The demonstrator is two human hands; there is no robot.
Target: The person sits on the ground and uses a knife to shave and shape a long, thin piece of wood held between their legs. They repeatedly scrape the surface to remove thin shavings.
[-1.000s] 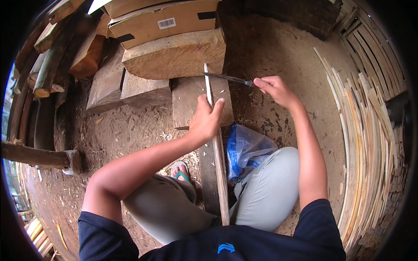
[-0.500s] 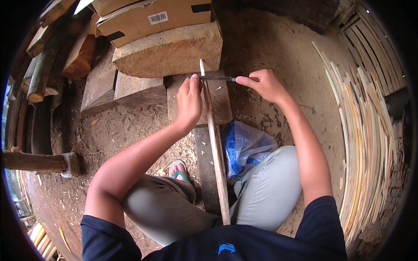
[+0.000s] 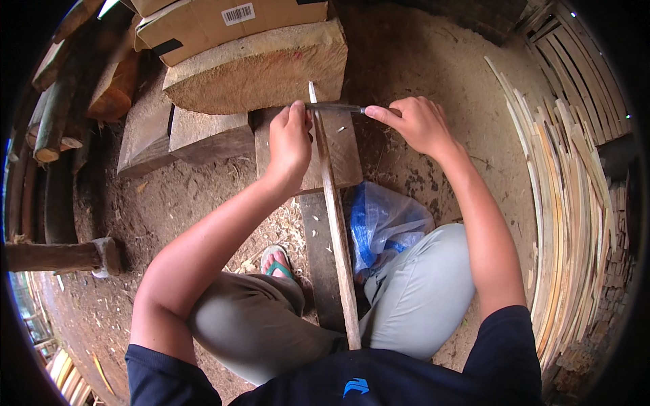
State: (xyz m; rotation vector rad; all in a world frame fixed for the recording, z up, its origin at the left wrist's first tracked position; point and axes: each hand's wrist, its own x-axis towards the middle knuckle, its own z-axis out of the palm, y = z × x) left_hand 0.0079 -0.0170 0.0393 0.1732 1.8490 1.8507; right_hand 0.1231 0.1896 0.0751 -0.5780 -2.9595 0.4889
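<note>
My right hand (image 3: 416, 122) is closed around the handle of a thin dark metal blade (image 3: 336, 107), laid crosswise on the long pale bamboo strip (image 3: 334, 216). My left hand (image 3: 290, 141) presses the blade's far end, fingers curled shut. The strip runs from my lap onto a flat grey wooden block (image 3: 352, 152), which I judge steadies it, below a big rough-sawn timber slab (image 3: 261, 68).

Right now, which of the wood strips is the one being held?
The long strip running from the lap to the block, under the left hand; the other strips lie stacked at the right, untouched.
</note>
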